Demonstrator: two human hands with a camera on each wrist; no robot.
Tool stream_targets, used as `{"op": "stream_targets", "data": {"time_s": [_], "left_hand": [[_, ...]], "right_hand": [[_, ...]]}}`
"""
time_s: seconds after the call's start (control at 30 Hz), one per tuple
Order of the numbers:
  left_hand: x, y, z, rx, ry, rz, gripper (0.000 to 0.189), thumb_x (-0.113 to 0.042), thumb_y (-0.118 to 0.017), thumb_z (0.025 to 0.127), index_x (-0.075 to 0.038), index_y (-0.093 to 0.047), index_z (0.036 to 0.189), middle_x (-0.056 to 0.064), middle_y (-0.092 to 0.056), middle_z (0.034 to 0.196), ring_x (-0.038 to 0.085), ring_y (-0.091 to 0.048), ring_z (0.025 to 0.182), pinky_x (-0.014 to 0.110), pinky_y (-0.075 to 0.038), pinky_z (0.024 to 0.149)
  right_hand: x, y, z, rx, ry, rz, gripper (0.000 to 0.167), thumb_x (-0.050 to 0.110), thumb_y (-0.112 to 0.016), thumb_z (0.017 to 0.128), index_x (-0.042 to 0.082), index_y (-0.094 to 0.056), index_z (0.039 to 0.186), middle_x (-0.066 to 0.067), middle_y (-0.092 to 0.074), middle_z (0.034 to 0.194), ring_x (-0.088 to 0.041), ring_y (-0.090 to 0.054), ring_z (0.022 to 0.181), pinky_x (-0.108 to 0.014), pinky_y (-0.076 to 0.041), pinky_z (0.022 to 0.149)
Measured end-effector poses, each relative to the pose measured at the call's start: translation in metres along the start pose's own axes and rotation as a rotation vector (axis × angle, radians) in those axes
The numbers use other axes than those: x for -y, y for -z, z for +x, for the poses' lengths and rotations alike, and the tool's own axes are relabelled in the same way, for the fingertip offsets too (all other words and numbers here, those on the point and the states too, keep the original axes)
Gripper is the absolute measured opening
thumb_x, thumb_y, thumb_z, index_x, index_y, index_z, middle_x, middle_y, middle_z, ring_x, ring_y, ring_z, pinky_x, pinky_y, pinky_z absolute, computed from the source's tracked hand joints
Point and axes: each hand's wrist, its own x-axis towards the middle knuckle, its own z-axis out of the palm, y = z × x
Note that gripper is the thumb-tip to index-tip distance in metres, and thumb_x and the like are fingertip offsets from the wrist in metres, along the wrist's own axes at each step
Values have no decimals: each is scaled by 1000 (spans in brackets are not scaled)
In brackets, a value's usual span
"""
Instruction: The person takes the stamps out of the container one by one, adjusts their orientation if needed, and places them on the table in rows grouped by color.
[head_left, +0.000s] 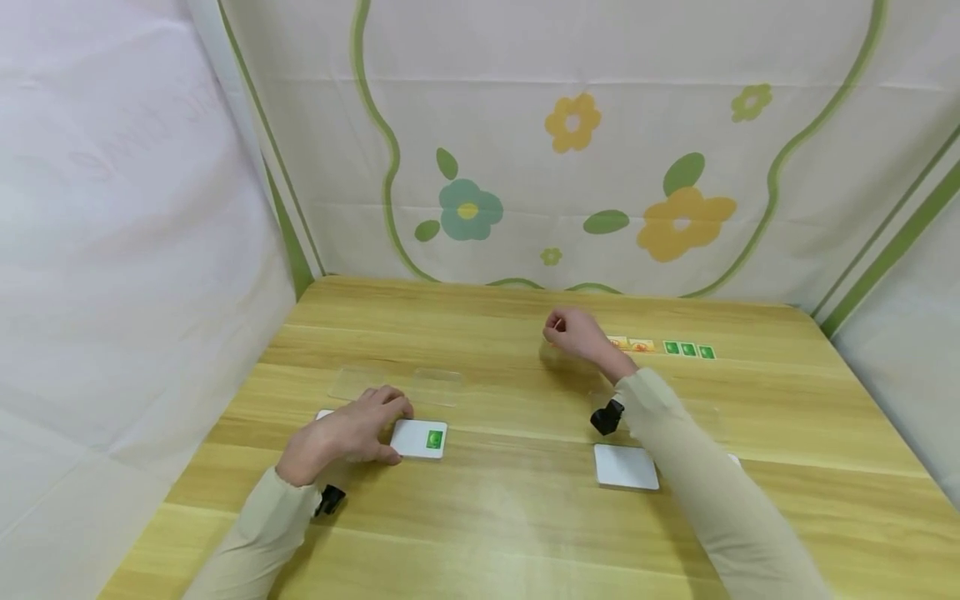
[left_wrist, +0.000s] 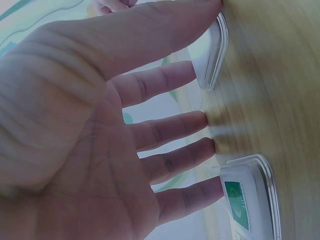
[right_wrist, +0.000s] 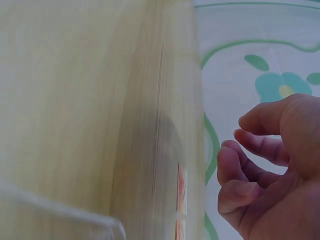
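Observation:
My left hand point(head_left: 348, 429) is low over a thin white stack of cards point(head_left: 416, 439), thumb and index finger at opposite edges of its left end. A small green picture point(head_left: 434, 440) shows on its top. The other fingers of this hand reach down to the table beside a second white stack point(left_wrist: 252, 200), largely covered in the head view. Farther back, my right hand point(head_left: 577, 332) hovers near the left end of a row of small pictures. Its fingers are loosely curled; in the right wrist view a gap shows between thumb and fingers, with nothing visible there.
Orange pictures point(head_left: 641, 345) and green pictures point(head_left: 688, 349) lie in a row at the back right. Clear plates point(head_left: 437, 387) lie beyond the left hand. A white stack point(head_left: 627, 467) sits below the right forearm. A flowered cloth point(head_left: 517, 250) hangs behind the table point(head_left: 480, 525).

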Motion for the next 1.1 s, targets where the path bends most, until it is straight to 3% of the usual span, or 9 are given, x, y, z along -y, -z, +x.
{"op": "stream_targets", "data": {"time_s": [0.8,1.1], "left_hand": [[2,-1,2,-3,-3,-6,46,-25,-82,81,-14,-56,118,14,-46,140,33,-45,122,51,-44,96],[0,0,1,1,-1,0,47,-25,-81,81,-14,-55,119,13,-45,139,34,-44,122,51,-44,95]], "right_hand": [[48,-28,-24,32,22,42,20,21,-57,96,6,-64,107,-10,-65,92,-19,-56,76,-29,-45,66],[70,-44,-35,114,42,90,18,23,-58,97,10,-66,106,-6,-66,95,-17,-57,78,-28,-47,66]]}}
